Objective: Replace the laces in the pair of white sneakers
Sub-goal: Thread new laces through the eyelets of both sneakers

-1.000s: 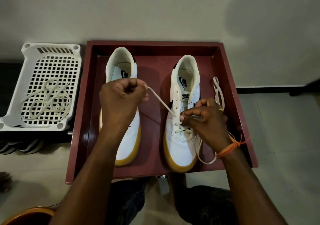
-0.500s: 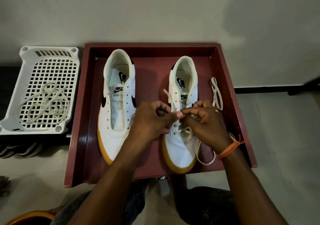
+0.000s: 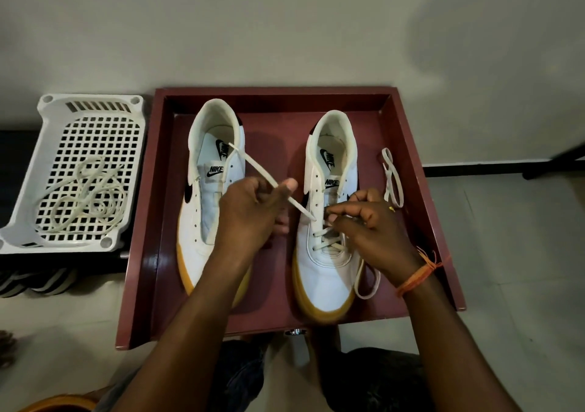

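Nearest, the left hand [image 3: 250, 212] pinches the lace [image 3: 269, 180] taut from an eyelet of the right sneaker [image 3: 329, 209], where the right hand [image 3: 370, 224] grips lace at the tongue. Both sneakers sit in the maroon tray [image 3: 142, 253]; the left sneaker [image 3: 210, 196] is unlaced. Farther left, old laces [image 3: 85, 199] lie in a white basket [image 3: 47, 107].

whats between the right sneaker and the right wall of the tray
In the head view, a loose folded lace lies on the tray floor between the right sneaker and that wall. Nearer the toe, the right hand crosses that stretch.
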